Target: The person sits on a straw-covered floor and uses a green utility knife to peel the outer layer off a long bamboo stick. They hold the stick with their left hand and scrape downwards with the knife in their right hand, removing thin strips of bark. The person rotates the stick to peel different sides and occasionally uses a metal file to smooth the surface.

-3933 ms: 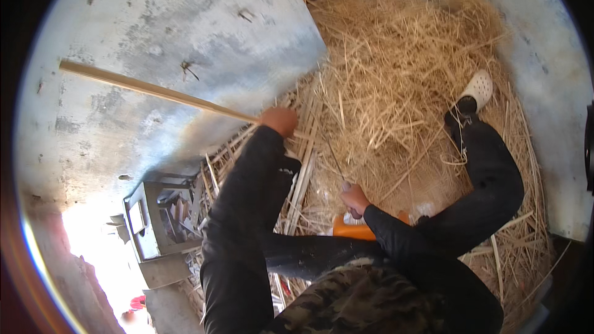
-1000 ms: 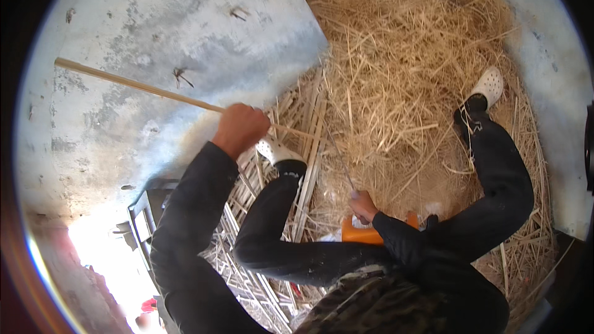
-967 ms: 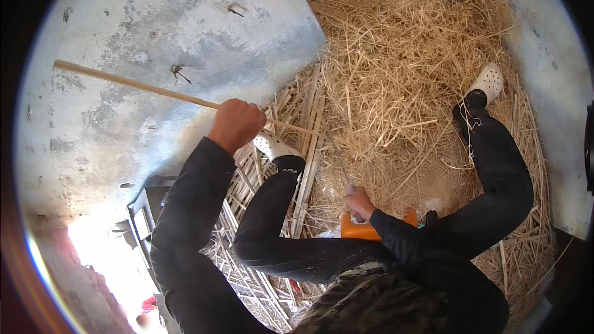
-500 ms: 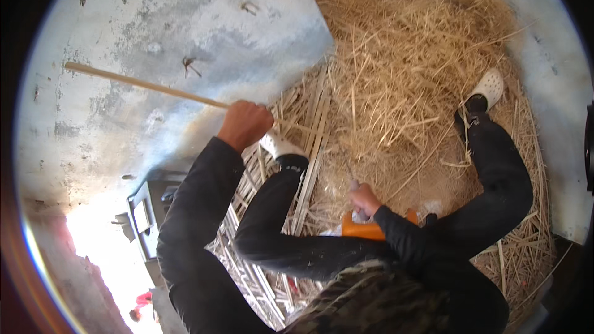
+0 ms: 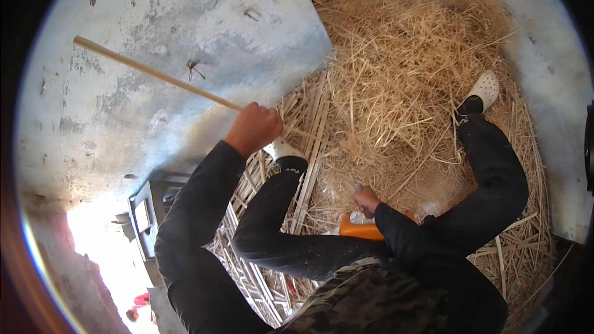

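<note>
One long, pale, straight cane (image 5: 148, 71) runs out toward ten o'clock from the left hand (image 5: 253, 127), fisted tight around it. Right hand (image 5: 366, 200) looks curled shut above an orange object (image 5: 362, 229); its grip is unclear.

Object in the right hand (image 5: 367, 200) too small to tell — orange thing (image 5: 360, 230) half hidden behind the sleeve.

Left hand (image 5: 255, 127) grips a long cane (image 5: 154, 73); right hand (image 5: 366, 200) seemingly holds a blade amid straw (image 5: 402, 86).

My pale tan wooden stick (image 5: 154, 73) crosses the mottled grey concrete wall (image 5: 185, 18); golden-yellow loose straw (image 5: 402, 86), white perforated clogs (image 5: 482, 89), orange plastic object (image 5: 362, 230).
</note>
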### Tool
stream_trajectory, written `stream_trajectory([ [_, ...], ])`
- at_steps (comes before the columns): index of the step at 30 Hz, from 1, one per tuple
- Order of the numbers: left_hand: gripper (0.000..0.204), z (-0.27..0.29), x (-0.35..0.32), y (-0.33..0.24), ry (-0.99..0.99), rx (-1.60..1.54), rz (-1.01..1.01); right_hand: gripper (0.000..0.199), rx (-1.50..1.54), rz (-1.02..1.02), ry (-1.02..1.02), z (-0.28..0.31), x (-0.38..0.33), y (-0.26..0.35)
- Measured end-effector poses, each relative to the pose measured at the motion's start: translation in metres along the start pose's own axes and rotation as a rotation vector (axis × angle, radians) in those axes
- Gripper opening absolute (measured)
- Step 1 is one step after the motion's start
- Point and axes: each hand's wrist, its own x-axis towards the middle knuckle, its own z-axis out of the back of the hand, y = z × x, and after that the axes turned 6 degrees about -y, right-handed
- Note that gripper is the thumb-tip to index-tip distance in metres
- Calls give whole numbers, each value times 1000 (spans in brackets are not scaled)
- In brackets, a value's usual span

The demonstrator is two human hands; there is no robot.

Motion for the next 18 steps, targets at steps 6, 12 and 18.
stream_trajectory([
  [6, 37, 75, -48, 47, -810, 264, 314, 17, 7, 16, -92, 15, -1, 1],
  [12, 72, 87, -65, 46, -1387, -558, 1121, 14, -39, 69, -93, 2, 4, -3],
  [18, 72, 95, 24, 17, -1453, -1404, 920, 33, -219, 94, -225, 6, 19, -21],
])
